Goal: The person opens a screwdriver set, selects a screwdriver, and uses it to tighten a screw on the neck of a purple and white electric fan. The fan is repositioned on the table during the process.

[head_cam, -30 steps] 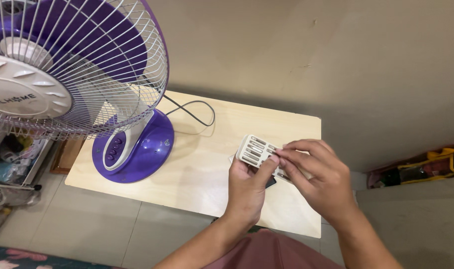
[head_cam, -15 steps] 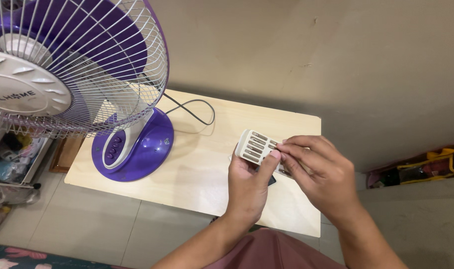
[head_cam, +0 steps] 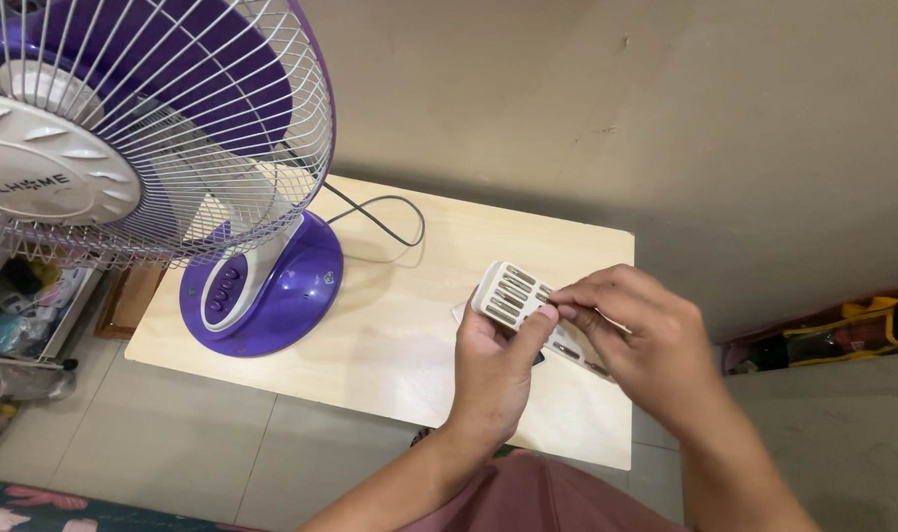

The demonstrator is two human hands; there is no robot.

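Little has shifted: left hand [head_cam: 493, 369] still grips the white slotted plastic holder [head_cam: 513, 294] above the pale wooden tabletop [head_cam: 410, 315], steadying it right of the purple fan [head_cam: 262, 286], while right hand [head_cam: 631, 335] pinches, apparently, one small metal bit.

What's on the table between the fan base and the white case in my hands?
Nothing: in the head view, bare tabletop separates the fan base from the white case. The cord loops farther back.
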